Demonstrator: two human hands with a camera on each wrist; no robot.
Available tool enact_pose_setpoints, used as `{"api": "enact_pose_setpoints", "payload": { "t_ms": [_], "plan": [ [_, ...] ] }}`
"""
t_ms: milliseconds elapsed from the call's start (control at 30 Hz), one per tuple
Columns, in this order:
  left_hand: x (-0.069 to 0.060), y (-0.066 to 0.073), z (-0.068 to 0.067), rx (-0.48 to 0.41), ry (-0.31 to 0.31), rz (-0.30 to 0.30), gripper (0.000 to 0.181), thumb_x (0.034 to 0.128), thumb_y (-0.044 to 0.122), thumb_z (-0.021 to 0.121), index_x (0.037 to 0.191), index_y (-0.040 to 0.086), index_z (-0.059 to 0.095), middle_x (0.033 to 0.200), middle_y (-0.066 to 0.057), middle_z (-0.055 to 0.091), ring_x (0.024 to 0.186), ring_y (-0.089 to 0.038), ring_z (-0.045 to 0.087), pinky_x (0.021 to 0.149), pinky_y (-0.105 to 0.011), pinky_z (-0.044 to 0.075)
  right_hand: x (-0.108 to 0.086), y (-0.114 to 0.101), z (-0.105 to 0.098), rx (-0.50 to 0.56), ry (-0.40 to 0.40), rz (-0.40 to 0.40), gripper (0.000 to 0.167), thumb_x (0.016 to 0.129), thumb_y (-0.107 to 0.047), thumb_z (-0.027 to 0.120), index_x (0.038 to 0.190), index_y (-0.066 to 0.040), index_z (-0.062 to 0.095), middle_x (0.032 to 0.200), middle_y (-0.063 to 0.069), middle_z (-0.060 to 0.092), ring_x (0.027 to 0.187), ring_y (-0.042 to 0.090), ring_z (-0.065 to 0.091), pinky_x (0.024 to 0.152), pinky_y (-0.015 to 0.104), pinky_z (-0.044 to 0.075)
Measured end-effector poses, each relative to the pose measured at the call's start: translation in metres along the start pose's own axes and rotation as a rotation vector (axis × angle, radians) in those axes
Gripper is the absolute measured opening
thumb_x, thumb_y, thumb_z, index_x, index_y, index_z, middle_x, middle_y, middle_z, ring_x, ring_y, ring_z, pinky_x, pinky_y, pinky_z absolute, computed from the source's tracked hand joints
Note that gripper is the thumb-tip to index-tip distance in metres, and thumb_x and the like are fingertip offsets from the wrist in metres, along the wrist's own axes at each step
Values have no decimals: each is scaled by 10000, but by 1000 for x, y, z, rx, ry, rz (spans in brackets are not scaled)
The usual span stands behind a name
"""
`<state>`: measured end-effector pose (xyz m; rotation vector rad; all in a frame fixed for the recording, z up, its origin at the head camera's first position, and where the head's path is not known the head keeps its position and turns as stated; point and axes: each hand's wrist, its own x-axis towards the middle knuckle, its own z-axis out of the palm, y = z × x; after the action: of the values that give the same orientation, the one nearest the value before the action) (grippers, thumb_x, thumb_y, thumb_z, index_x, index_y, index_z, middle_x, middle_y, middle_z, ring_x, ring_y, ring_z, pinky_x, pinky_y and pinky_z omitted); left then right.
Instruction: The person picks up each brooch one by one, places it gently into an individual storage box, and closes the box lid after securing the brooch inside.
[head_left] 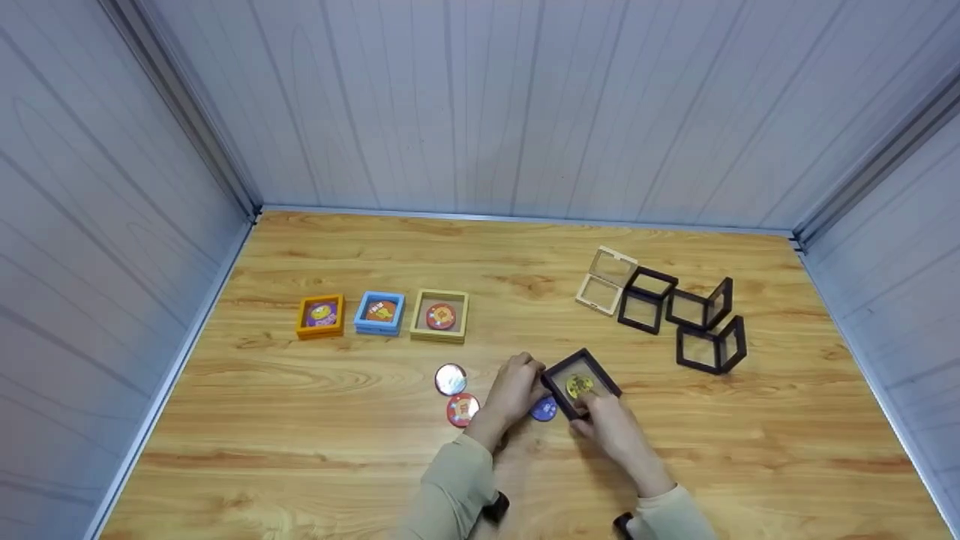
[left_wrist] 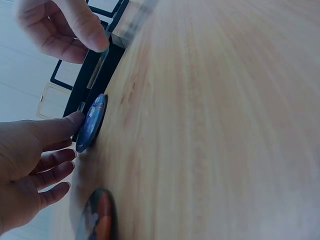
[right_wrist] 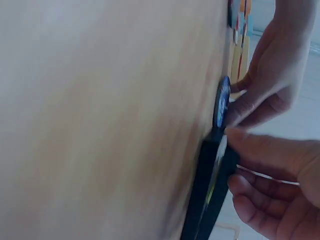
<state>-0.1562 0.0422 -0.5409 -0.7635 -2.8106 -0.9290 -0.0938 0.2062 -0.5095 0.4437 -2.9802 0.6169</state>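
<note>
A black square display frame (head_left: pixel 601 370) with clear film lies tilted on the table, a yellow badge-like disc (head_left: pixel 579 385) within it. My left hand (head_left: pixel 516 386) holds its left corner between thumb and fingers. At the near edge my right hand (head_left: pixel 611 427) pinches the frame, a fingertip beside the yellow disc. In the right wrist view, a narrow gap shows between the frame's two dark halves (right_wrist: pixel 206 187). Beside the left thumb lies a blue round badge (left_wrist: pixel 92 122), partly under or against the frame; which, I cannot tell.
A shiny round disc (head_left: pixel 451 379) and a red badge (head_left: pixel 463 409) lie left of my left hand. Farther left stand orange (head_left: pixel 321 316), blue (head_left: pixel 379 313) and cream (head_left: pixel 439 316) frames holding discs. At right are opened black frames (head_left: pixel 699 347) and an opened cream frame (head_left: pixel 607 280).
</note>
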Motion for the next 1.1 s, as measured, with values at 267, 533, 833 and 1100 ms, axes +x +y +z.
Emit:
{"api": "enact_pose_setpoints", "payload": {
  "t_ms": [267, 533, 833, 1100],
  "plan": [
    [5, 10, -14, 76, -45, 132, 279, 736, 146, 698, 988, 46, 633, 947, -37, 540, 894, -170, 514, 781, -297, 422, 15, 20, -30, 79, -11, 63, 226, 719, -112, 710, 884, 13, 621, 839, 112, 590, 693, 212, 572, 617, 329, 492],
    [11, 15, -18, 270, -145, 362, 204, 767, 121, 649, 966, 79, 661, 1012, -23, 576, 950, -152, 521, 795, -273, 414, 45, 50, -60, 26, 102, 9, 323, 748, -98, 688, 1011, 53, 577, 981, 205, 577, 863, 337, 557, 729, 426, 475],
    [12, 14, -16, 475, -172, 514, 156, 816, 96, 573, 922, 127, 683, 965, 14, 600, 899, -121, 520, 757, -246, 408, 91, 79, -81, -35, 174, 23, 366, 810, -54, 614, 1138, 62, 501, 1119, 251, 483, 1047, 395, 439, 839, 501, 394],
    [15, 14, -16, 531, -182, 579, 142, 797, 109, 586, 884, 155, 688, 912, 38, 594, 866, -113, 507, 732, -233, 400, 131, 95, -88, -98, 184, -3, 420, 805, -2, 597, 1196, 68, 459, 1121, 262, 490, 1022, 416, 455, 883, 537, 331]
  ]
}}
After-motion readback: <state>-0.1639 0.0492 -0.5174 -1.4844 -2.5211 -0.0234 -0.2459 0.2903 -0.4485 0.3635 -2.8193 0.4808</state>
